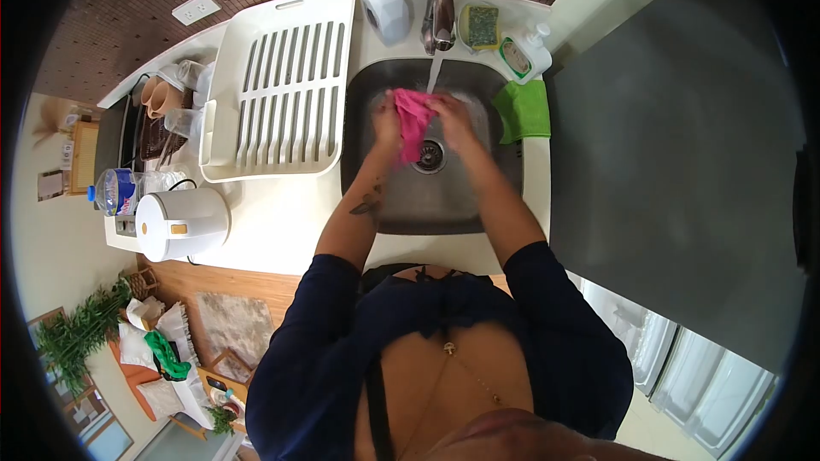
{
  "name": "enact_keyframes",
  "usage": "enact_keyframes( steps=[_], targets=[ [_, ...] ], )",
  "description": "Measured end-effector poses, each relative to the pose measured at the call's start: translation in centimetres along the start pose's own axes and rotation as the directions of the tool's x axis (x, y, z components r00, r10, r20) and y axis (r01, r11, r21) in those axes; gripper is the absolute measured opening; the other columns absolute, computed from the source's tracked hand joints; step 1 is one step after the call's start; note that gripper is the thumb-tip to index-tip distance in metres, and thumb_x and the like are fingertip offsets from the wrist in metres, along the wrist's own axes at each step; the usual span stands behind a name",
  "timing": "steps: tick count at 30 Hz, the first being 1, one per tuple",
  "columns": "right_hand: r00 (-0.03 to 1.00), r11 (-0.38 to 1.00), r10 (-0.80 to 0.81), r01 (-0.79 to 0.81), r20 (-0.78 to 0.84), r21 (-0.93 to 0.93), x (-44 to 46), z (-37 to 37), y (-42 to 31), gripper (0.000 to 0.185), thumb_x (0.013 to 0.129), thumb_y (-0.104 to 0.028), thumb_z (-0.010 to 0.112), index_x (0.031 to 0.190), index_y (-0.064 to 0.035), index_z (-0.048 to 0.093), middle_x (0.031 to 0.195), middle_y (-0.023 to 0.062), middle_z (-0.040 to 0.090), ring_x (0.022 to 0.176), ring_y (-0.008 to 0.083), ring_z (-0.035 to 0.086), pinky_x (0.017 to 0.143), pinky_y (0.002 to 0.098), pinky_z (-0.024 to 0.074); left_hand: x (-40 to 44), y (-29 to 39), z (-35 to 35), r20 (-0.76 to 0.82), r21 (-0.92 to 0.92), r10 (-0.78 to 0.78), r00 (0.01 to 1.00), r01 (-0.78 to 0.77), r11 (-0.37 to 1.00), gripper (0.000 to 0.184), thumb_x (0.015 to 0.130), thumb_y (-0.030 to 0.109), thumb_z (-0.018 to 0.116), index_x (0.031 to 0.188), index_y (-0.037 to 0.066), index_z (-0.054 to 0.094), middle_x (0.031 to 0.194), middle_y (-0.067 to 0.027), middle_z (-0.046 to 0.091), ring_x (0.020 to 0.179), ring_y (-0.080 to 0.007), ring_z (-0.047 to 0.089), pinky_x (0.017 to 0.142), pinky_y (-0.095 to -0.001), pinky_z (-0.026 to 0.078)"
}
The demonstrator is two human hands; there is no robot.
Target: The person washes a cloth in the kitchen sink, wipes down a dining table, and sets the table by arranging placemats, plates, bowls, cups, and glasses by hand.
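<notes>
Fingers [440, 102] of my right hand [453, 117] grasp the upper right corner of a pink cloth [412, 126], while those of my left hand [386, 125] are curled about its left edge. Both hands are blurred, so I cannot tell how tightly either one clenches.

The cloth is above the sink [427, 205], in its upper half, its lower end hanging just to the left of the drain [428, 156]; I cannot tell if that end touches the steel. Water [434, 75] runs from the tap [439, 19] and reaches the cloth's top edge, beside my right fingers.

My forearms cross the near part of the sink well apart, with a broad stretch of steel showing between them as far as the near rim. On the left there is some room between my left hand and the sink's side wall; past that rim stands the rack [343, 21], its side close along the edge. On the right, a green cloth [523, 109] drapes over the rim, near my right hand but apart from it. Behind the sink, a soap bottle [386, 13] stands left of the tap, a sponge [483, 27] and a smaller bottle [527, 53] right of it.
</notes>
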State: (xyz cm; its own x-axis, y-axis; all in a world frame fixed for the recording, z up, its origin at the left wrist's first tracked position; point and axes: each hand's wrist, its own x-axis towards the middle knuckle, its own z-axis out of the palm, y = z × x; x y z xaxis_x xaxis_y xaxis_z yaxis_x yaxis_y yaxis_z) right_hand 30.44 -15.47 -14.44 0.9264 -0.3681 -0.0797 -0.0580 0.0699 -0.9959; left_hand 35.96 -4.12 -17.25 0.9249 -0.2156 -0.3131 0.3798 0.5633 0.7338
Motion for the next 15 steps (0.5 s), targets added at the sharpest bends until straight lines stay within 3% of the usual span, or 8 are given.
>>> enact_keyframes(
  steps=[1,2,3,4,6,9,12,15],
  targets=[
    [0.981,0.869,0.186,-0.141,-0.049,0.474,-0.3,1.8,-0.8,0.021,0.068,-0.011,0.069,0.082,0.002,0.061,0.081,0.0096,0.061,0.074,0.0178,0.058,0.069,0.0279,0.0459,0.3,-2.4,-0.2,-0.002,-0.046,-0.142,0.99,0.142,0.989,0.026,0.092,0.025,0.045,0.091,0.004,0.059,0.08,-0.0049,0.059,0.075,-0.0133,0.055,0.066,-0.0269,0.046],
    [0.982,0.869,0.184,-0.142,-0.043,0.473,0.3,2.5,-0.5,0.021,0.068,-0.011,0.069,0.082,0.002,0.061,0.081,0.0096,0.061,0.074,0.0178,0.058,0.069,0.0279,0.0459,0.4,-4.2,-0.5,0.001,-0.094,-0.281,0.96,0.28,0.955,0.031,0.093,0.027,0.041,0.094,0.002,0.059,0.083,-0.0068,0.06,0.08,-0.0159,0.056,0.068,-0.0291,0.047],
    [0.948,0.99,0.118,-0.09,-0.295,0.108,1.4,2.8,0.8,0.014,0.069,-0.01,0.067,0.076,0.0002,0.06,0.076,0.0089,0.061,0.068,0.0164,0.057,0.063,0.0277,0.045,0.4,-5.2,-1.0,-0.004,-0.101,-0.276,0.961,0.274,0.956,0.031,0.093,0.027,0.041,0.094,0.002,0.059,0.083,-0.0068,0.06,0.08,-0.0159,0.056,0.068,-0.0291,0.047],
    [0.871,0.956,-0.044,-0.105,-0.489,-0.274,2.7,3.0,2.6,0.01,0.07,-0.009,0.066,0.07,-0.0015,0.06,0.07,0.0083,0.061,0.062,0.0151,0.056,0.057,0.0274,0.0442,0.5,-5.9,-1.6,0.098,0.602,0.065,0.993,-0.112,0.791,0.034,0.093,0.028,0.04,0.097,0.001,0.059,0.086,-0.0101,0.06,0.084,-0.0187,0.056,0.07,-0.0312,0.046],
    [0.901,0.989,-0.001,-0.062,-0.433,-0.131,3.3,0.6,1.9,0.016,0.07,-0.013,0.064,0.065,0.0013,0.062,0.055,0.0138,0.058,0.054,0.0258,0.059,0.054,0.0349,0.0446,0.8,-5.2,-1.3,0.388,0.905,0.239,0.89,-0.417,0.086,0.036,0.093,0.029,0.038,0.099,-0.001,0.058,0.089,-0.0135,0.06,0.088,-0.0216,0.056,0.072,-0.0332,0.046],
    [0.899,0.975,0.041,-0.131,-0.437,-0.179,3.1,1.3,2.8,0.017,0.073,-0.014,0.061,0.067,0.0016,0.062,0.059,0.0149,0.059,0.058,0.024,0.06,0.055,0.0339,0.0449,-0.5,-1.1,2.4,-0.062,0.536,-0.078,0.995,0.099,0.839,0.035,0.091,0.03,0.041,0.096,-0.001,0.057,0.085,-0.0093,0.058,0.076,-0.017,0.052,0.071,-0.0301,0.043],
    [0.951,0.936,-0.01,-0.1,-0.31,-0.338,4.2,-0.5,5.1,0.018,0.076,-0.015,0.059,0.079,0.0018,0.062,0.068,0.0135,0.062,0.061,0.0204,0.06,0.055,0.0326,0.0455,-0.4,-0.2,2.2,0.193,0.733,-0.074,0.978,-0.093,0.673,0.032,0.089,0.029,0.047,0.098,0.0,0.056,0.086,-0.0083,0.058,0.077,-0.0163,0.052,0.069,-0.0303,0.043],
    [0.967,0.929,0.201,-0.239,-0.157,-0.282,3.4,-3.0,1.3,0.022,0.084,-0.02,0.053,0.099,-0.0053,0.06,0.083,0.0034,0.061,0.066,0.0111,0.054,0.059,0.0269,0.044,-2.5,7.4,5.1,0.394,0.871,-0.117,0.912,-0.33,0.364,0.029,0.081,0.023,0.054,0.098,-0.001,0.058,0.088,-0.015,0.062,0.08,-0.0251,0.058,0.071,-0.0341,0.045]
  ],
)
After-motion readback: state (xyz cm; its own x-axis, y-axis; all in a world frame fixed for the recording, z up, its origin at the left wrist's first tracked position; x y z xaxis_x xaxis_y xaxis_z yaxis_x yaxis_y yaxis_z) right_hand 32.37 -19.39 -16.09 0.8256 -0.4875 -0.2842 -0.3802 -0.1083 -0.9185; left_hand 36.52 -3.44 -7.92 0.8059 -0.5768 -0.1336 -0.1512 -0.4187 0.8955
